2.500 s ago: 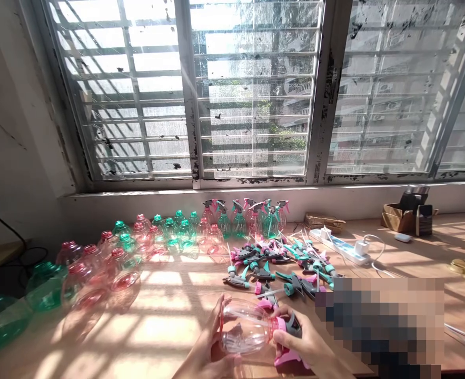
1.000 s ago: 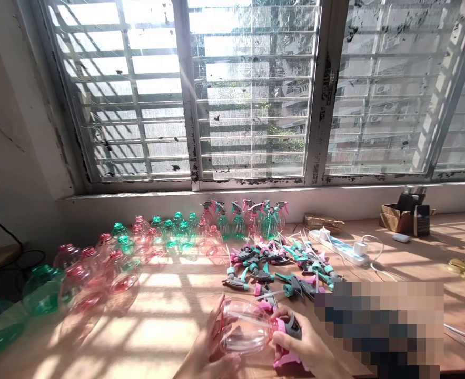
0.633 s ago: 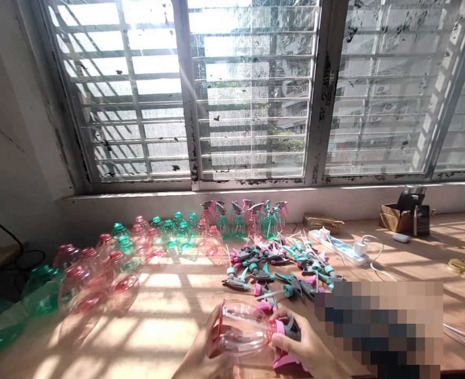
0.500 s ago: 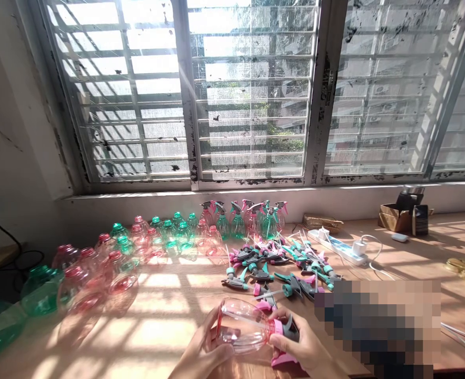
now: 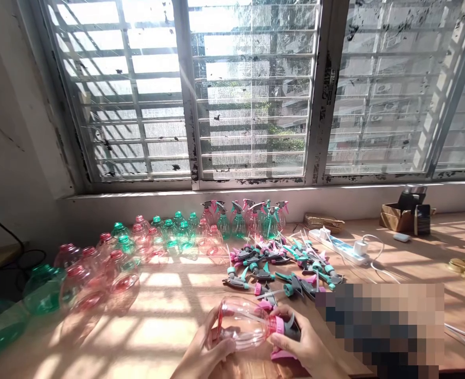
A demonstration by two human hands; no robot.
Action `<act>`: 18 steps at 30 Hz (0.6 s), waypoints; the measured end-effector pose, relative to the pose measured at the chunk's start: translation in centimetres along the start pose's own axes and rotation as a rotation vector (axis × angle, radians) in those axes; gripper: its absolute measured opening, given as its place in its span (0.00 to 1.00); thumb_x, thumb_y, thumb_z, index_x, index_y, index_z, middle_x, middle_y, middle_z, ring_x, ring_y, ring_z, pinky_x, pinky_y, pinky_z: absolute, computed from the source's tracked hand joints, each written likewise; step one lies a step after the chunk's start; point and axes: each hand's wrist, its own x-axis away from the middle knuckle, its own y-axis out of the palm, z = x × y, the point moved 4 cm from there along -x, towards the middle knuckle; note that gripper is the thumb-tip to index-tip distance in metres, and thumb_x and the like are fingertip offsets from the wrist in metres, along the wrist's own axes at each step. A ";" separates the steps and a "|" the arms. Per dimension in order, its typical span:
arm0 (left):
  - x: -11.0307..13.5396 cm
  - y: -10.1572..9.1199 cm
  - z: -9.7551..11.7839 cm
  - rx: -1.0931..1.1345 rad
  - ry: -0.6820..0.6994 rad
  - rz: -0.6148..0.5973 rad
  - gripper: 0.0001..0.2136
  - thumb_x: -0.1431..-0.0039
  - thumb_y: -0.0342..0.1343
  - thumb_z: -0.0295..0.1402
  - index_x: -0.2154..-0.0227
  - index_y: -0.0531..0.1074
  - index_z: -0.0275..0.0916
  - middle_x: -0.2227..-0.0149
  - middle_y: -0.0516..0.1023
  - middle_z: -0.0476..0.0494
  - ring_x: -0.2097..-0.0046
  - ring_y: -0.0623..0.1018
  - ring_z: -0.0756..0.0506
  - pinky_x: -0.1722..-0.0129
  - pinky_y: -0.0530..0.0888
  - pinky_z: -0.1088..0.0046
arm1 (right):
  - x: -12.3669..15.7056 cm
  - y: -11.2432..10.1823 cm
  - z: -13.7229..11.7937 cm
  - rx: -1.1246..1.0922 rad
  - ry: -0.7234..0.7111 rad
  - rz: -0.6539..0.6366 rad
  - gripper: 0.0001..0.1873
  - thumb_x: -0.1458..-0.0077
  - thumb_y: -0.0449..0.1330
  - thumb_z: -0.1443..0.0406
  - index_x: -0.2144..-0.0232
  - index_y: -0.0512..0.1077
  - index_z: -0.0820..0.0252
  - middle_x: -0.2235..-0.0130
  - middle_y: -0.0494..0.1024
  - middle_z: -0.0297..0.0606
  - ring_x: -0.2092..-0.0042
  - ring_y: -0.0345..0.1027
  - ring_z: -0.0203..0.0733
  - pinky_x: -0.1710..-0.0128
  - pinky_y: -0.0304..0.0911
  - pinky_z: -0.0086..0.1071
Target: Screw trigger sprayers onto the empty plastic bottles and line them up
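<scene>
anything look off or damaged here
The window frame is flaking, with black patches in its paint, and a pixelated block at the right hides part of the bench. The clear bottle in the left hand and the spray head in the right hand look intact.

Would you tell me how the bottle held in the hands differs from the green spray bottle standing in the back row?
The pink-tinted clear bottle is tilted nearly flat, while the green spray bottle stands upright. The first is in the left hand and right hand; the second stands untouched. Both are plastic, with trigger sprayer heads.
</scene>
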 end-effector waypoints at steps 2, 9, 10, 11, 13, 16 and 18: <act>0.1 0.2 0.0 0.053 -0.009 -0.034 0.44 0.49 0.69 0.54 0.33 0.59 0.43 0.54 0.80 0.37 0.53 0.79 0.37 0.58 0.73 0.67 | 0.1 0.2 0.1 -0.048 0.029 -0.007 0.25 0.51 0.73 0.50 0.58 0.72 0.57 0.68 0.79 0.32 0.71 0.75 0.41 0.67 0.75 0.36; 0.7 0.4 -0.4 0.129 0.006 -0.085 0.50 0.47 0.70 0.46 0.28 0.44 0.53 0.48 0.77 0.38 0.49 0.77 0.36 0.44 0.70 0.59 | -0.1 0.2 0.1 -0.157 0.084 -0.040 0.28 0.50 0.73 0.49 0.58 0.69 0.60 0.74 0.79 0.32 0.75 0.76 0.39 0.71 0.76 0.36; 0.7 0.3 -0.5 0.115 0.012 -0.092 0.50 0.46 0.70 0.46 0.28 0.42 0.54 0.47 0.76 0.38 0.49 0.77 0.37 0.44 0.70 0.59 | -0.1 0.2 0.2 -0.164 0.095 -0.040 0.28 0.51 0.73 0.48 0.58 0.69 0.60 0.75 0.79 0.31 0.75 0.76 0.40 0.72 0.77 0.37; 0.7 0.2 -0.7 0.095 0.026 -0.098 0.50 0.44 0.69 0.45 0.27 0.41 0.54 0.47 0.76 0.39 0.49 0.77 0.37 0.43 0.69 0.59 | -0.1 0.2 0.2 -0.169 0.103 -0.037 0.28 0.51 0.73 0.48 0.59 0.69 0.59 0.75 0.79 0.31 0.75 0.76 0.40 0.72 0.77 0.37; 0.6 -0.1 -1.1 0.046 0.071 -0.097 0.48 0.42 0.67 0.46 0.28 0.41 0.56 0.46 0.74 0.40 0.50 0.77 0.39 0.42 0.68 0.59 | -0.1 0.2 0.2 -0.171 0.102 -0.036 0.29 0.52 0.74 0.48 0.59 0.69 0.59 0.75 0.79 0.31 0.75 0.77 0.40 0.72 0.77 0.37; 0.4 -0.4 -1.5 0.002 0.126 -0.103 0.44 0.41 0.65 0.47 0.28 0.44 0.58 0.44 0.71 0.40 0.50 0.78 0.39 0.43 0.69 0.58 | -0.1 0.2 0.4 -0.135 0.086 -0.046 0.28 0.53 0.74 0.49 0.59 0.69 0.59 0.73 0.79 0.31 0.74 0.78 0.41 0.72 0.76 0.35; 0.4 -0.4 -1.6 0.031 0.133 -0.106 0.44 0.42 0.67 0.46 0.29 0.47 0.58 0.39 0.68 0.38 0.44 0.75 0.35 0.42 0.70 0.57 | -0.1 0.2 0.6 -0.110 0.086 -0.071 0.28 0.52 0.74 0.49 0.59 0.69 0.59 0.73 0.80 0.32 0.74 0.78 0.41 0.71 0.75 0.35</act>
